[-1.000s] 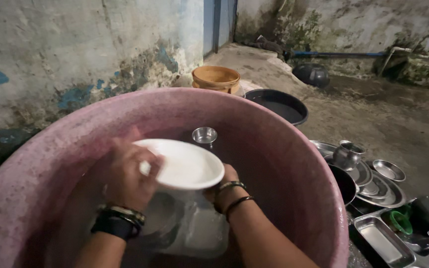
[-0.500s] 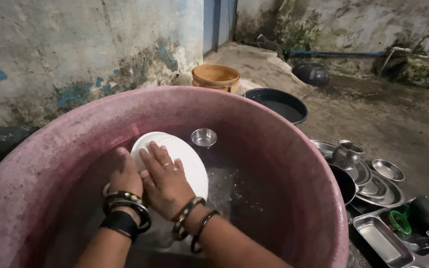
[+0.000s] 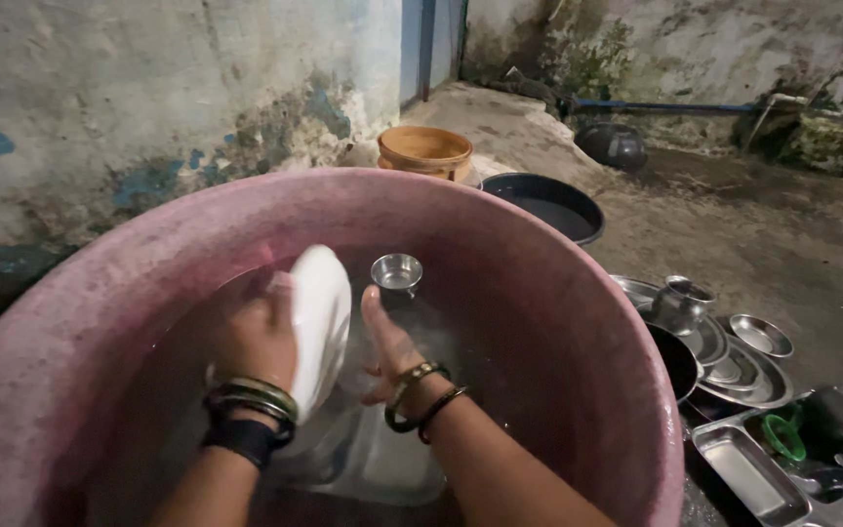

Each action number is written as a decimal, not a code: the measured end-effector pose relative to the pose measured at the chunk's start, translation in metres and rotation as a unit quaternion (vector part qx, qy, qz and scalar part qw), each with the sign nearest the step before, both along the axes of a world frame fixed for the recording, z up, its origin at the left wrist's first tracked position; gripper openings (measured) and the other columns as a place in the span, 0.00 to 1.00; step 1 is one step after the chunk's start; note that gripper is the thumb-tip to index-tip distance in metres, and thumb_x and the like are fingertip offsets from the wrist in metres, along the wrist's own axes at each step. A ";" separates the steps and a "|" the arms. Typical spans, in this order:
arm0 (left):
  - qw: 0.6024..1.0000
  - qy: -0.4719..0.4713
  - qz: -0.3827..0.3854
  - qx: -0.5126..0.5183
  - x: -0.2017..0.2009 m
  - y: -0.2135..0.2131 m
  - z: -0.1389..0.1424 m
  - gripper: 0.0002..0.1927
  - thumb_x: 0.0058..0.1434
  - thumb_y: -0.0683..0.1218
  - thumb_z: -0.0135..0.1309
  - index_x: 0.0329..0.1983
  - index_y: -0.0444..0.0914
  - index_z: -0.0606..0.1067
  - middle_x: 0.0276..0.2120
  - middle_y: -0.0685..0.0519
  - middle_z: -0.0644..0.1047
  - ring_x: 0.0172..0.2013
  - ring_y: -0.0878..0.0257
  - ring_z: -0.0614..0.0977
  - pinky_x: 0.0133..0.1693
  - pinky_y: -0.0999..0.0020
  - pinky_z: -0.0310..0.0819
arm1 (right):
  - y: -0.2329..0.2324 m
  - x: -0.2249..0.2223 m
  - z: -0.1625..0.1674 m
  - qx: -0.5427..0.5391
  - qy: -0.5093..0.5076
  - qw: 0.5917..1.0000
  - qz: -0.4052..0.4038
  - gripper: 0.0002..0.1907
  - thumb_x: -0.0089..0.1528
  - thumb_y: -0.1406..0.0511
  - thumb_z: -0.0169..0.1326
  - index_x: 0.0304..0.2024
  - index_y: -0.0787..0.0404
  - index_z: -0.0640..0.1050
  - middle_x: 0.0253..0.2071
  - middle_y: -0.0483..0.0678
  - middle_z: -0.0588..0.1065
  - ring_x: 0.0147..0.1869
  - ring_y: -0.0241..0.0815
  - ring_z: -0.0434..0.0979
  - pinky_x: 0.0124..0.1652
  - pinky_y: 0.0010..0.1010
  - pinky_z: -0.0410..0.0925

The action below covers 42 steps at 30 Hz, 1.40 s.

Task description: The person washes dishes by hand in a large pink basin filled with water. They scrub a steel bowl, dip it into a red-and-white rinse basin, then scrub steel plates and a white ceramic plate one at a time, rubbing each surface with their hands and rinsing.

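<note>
Both hands work inside the pink tub (image 3: 578, 322): left hand (image 3: 256, 337) fingers clamp the white plate (image 3: 319, 327) on edge, exposing its face; right hand (image 3: 387, 346) fingers spread beside it.

One large pink tub (image 3: 578, 322), one white plate (image 3: 319, 322), one small steel cup (image 3: 396, 272), two hands, one orange basin (image 3: 425, 151), one dark basin (image 3: 543, 200), several steel dishes (image 3: 734, 356) stacked beside it.
</note>
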<state>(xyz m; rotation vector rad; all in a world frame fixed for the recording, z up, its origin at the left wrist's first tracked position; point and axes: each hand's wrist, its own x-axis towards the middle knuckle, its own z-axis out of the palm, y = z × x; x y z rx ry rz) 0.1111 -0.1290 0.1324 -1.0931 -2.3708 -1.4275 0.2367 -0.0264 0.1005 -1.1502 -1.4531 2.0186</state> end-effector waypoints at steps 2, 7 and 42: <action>0.995 0.048 -0.081 -0.034 0.017 0.000 0.000 0.25 0.66 0.64 0.47 0.33 0.42 0.82 0.26 0.40 0.79 0.31 0.39 0.81 0.33 0.46 0.74 | 0.002 0.003 0.005 -0.091 0.064 0.994 -0.025 0.54 0.54 0.28 0.44 0.73 0.49 0.61 0.70 0.52 0.61 0.71 0.64 0.60 0.62 0.75 0.57; 0.950 0.049 -0.268 -0.154 0.032 0.000 -0.015 0.20 0.65 0.60 0.48 0.33 0.42 0.81 0.27 0.44 0.81 0.32 0.43 0.84 0.34 0.49 0.76 | 0.013 0.010 -0.004 -0.099 0.033 0.994 -0.015 0.40 0.61 0.41 0.58 0.58 0.68 0.75 0.49 0.56 0.78 0.53 0.57 0.81 0.49 0.57 0.77; 0.861 0.069 -0.067 -0.500 -0.007 0.005 -0.045 0.34 0.64 0.65 0.52 0.73 0.58 0.62 0.76 0.51 0.57 0.77 0.46 0.50 0.73 0.43 0.39 | -0.013 -0.001 0.024 0.229 -0.033 0.949 -0.214 0.24 0.62 0.64 0.53 0.61 0.56 0.70 0.53 0.51 0.78 0.54 0.43 0.80 0.53 0.36 0.71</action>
